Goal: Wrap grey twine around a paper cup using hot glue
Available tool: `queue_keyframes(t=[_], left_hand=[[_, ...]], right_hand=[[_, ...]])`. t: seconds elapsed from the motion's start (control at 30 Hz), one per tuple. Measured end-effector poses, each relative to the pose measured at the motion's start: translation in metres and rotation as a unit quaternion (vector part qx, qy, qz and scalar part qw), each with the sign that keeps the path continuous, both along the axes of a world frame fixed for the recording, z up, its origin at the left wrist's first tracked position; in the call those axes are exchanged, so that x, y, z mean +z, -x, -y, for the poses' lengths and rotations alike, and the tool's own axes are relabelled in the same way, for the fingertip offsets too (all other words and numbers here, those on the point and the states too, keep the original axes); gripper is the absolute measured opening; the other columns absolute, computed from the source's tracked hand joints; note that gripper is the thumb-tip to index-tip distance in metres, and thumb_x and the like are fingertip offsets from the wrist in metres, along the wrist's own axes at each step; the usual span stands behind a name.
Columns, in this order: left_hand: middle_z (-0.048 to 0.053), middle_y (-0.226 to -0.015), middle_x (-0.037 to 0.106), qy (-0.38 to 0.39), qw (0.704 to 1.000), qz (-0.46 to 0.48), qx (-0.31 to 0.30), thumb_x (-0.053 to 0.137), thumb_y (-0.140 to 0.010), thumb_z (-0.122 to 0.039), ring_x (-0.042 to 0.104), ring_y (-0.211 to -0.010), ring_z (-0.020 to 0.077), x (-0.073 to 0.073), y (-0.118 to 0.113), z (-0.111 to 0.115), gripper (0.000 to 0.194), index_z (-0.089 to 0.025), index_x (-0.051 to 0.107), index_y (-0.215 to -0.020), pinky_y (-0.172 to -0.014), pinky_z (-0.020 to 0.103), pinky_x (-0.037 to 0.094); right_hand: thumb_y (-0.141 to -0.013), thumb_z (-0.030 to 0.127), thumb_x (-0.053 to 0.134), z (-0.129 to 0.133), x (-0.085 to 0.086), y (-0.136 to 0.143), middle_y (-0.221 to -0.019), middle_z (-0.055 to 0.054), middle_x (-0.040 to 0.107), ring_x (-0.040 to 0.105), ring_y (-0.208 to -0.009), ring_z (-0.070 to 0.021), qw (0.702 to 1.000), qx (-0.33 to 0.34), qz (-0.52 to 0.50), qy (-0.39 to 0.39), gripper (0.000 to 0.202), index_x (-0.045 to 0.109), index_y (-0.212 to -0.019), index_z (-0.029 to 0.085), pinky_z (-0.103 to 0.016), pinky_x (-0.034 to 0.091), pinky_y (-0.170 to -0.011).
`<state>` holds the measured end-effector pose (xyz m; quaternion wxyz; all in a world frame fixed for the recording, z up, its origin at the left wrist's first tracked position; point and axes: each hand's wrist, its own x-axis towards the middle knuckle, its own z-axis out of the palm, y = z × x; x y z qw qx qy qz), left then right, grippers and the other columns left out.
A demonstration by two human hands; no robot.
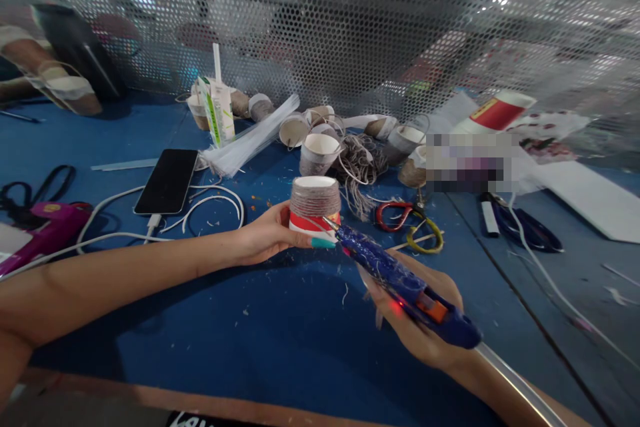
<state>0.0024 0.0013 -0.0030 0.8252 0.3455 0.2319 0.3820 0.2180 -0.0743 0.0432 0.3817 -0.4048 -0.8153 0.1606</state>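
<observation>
My left hand (pixel 273 233) is closed around a small paper cup (pixel 315 203), its thumb across the lower front. Grey twine winds round the cup's upper part, and a red and white band shows below. In my right hand (pixel 425 307) is a blue hot glue gun (pixel 400 277) with an orange part and a glowing red light. Its metal nozzle points up and left at the cup's side, at or very near the lowest turns of twine. A clear glue stick (pixel 515 380) sticks out of the gun's back end.
Scissors (pixel 410 227) and a tangle of grey twine (pixel 363 163) lie beyond my hands, before several twine-wrapped cups (pixel 320 153). A phone (pixel 167 180) with a white cable and a magenta glue gun (pixel 55 230) lie left. A perforated metal screen (pixel 320 20) stands behind.
</observation>
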Motion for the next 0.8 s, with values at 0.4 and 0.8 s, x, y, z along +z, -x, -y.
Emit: queue_keyframes(t=[0.4, 0.8], left_hand=[[0.006, -0.089, 0.073, 0.038, 0.999, -0.021, 0.014, 0.085, -0.049, 0.003, 0.070, -0.083, 0.0161, 0.004, 0.001, 0.000, 0.054, -0.010, 0.067, -0.098, -0.080, 0.026, 0.051], [0.006, -0.094, 0.075, 0.050, 0.998, -0.012, 0.026, 0.085, -0.051, -0.001, 0.071, -0.087, 0.0176, 0.001, 0.001, -0.001, 0.054, -0.013, 0.067, -0.101, -0.086, 0.030, 0.051]], right_hand=[[-0.086, 0.026, 0.058, 0.003, -0.009, -0.006, -0.055, 0.001, 0.057, 0.055, -0.044, -0.0114, 0.995, -0.086, 0.016, 0.049, 0.020, 0.052, -0.067, 0.022, -0.024, 0.046, -0.045], [-0.084, 0.028, 0.062, -0.004, -0.017, -0.006, -0.060, 0.001, 0.057, 0.054, -0.049, -0.0138, 0.989, -0.148, -0.017, 0.008, 0.012, 0.055, -0.076, 0.023, -0.030, 0.047, -0.051]])
